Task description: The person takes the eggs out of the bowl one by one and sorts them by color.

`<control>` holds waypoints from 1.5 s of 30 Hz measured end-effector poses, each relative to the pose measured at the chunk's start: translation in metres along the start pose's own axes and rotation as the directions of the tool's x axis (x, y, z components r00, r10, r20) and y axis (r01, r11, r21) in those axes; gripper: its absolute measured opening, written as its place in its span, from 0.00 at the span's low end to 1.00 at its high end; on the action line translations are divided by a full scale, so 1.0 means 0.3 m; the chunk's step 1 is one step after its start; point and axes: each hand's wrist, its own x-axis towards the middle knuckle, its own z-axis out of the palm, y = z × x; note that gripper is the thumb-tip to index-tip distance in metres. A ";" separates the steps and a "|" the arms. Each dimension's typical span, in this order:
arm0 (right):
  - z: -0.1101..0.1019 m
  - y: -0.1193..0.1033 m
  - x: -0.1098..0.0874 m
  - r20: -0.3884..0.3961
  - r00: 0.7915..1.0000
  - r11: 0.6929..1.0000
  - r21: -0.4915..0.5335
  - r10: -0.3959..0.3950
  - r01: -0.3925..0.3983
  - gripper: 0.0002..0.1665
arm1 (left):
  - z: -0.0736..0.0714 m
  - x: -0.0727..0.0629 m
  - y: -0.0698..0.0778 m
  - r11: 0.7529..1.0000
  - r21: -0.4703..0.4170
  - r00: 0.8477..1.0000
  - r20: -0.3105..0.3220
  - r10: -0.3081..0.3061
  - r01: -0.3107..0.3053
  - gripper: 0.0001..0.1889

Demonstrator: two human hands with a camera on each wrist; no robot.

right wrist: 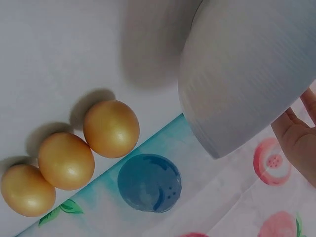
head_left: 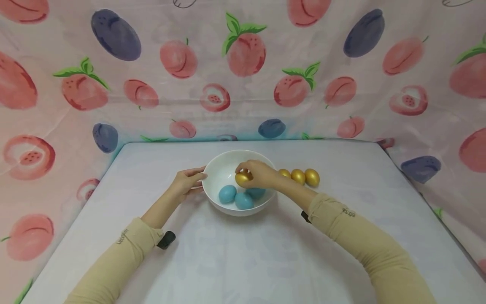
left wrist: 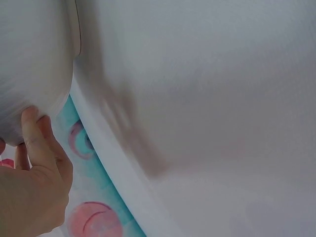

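Note:
A white bowl (head_left: 216, 171) stands on the table, gripped at its left rim by my left hand (head_left: 184, 183), thumb at the edge and fingers along the outside. The left wrist view shows those fingers (left wrist: 37, 140) against the outer wall. Over the bowl's right side reaches my right hand (head_left: 260, 174), pinching a gold egg (head_left: 241, 179) inside the bowl. Three blue eggs lie below it: a left one (head_left: 227, 194), a front one (head_left: 244, 201) and one (head_left: 256, 194) partly hidden under the hand. In the right wrist view the bowl wall hides my right fingertips.
Three more gold eggs sit in a row right of the bowl: one (head_left: 284, 172) partly behind my right wrist, a middle one (head_left: 298, 176) and an outer one (head_left: 312, 177). A white cloth covers the table (head_left: 243, 257). Behind it hangs a fruit-patterned curtain (head_left: 152, 122).

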 end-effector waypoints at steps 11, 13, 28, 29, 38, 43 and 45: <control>-0.016 0.013 -0.075 -0.063 0.997 0.998 0.030 -0.052 0.054 0.23 | -0.005 -0.008 0.008 1.000 -0.002 1.000 0.012 0.004 -0.004 0.26; -0.020 0.018 -0.088 -0.080 0.996 0.998 0.033 -0.050 0.053 0.22 | -0.004 -0.007 0.008 1.000 -0.004 1.000 0.016 0.006 -0.006 0.26; -0.063 0.037 -0.192 -0.150 0.989 0.996 0.084 0.014 -0.002 0.23 | 0.001 -0.013 0.010 1.000 -0.012 1.000 0.012 0.002 -0.002 0.26; -0.066 0.038 -0.199 -0.156 0.988 0.997 0.081 0.016 -0.003 0.22 | 0.001 -0.012 0.011 1.000 -0.010 1.000 0.013 0.002 -0.002 0.26; -0.076 0.043 -0.246 -0.215 0.976 0.997 0.070 0.028 -0.013 0.22 | 0.002 -0.011 0.012 1.000 -0.020 1.000 0.023 -0.001 0.002 0.26; -0.081 0.053 -0.275 -0.248 0.968 0.995 0.101 0.040 -0.015 0.23 | 0.002 -0.011 0.012 1.000 -0.023 1.000 0.025 0.003 -0.002 0.26; -0.082 0.060 -0.287 -0.263 0.964 0.994 0.110 0.051 -0.022 0.23 | 0.001 -0.011 0.011 1.000 -0.028 1.000 0.027 0.007 -0.007 0.26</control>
